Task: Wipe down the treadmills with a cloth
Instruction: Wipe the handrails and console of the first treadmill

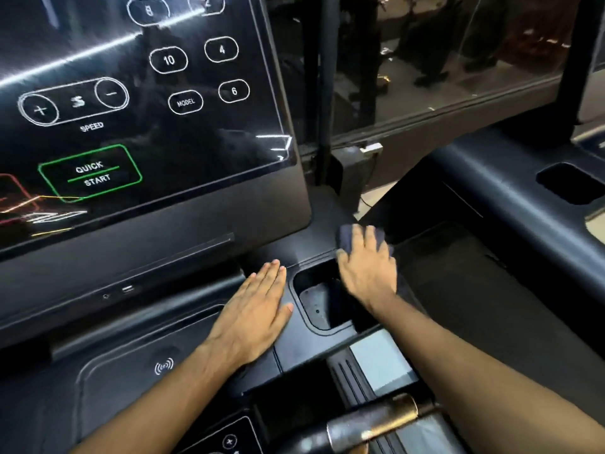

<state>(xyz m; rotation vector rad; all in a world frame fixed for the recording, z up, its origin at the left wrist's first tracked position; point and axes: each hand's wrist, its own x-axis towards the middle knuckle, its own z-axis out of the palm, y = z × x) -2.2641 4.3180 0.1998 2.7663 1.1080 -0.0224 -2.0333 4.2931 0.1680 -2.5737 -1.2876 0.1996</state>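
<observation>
The black treadmill console [183, 267] fills the left and middle of the head view, with a glossy touch panel [140, 93] showing speed keys and a green QUICK START button. My right hand [366, 267] presses a dark cloth [347, 237] flat onto the console's right shoulder, just beyond the cup holder recess [319, 306]. The cloth shows only past my fingertips. My left hand [258, 309] lies flat, fingers straight and together, on the console surface left of the recess.
A second treadmill's dark console arm [497, 198] with its own recess [571, 183] runs along the right. A glass wall [442, 60] stands behind. A worn metal handlebar grip [373, 421] crosses the bottom middle.
</observation>
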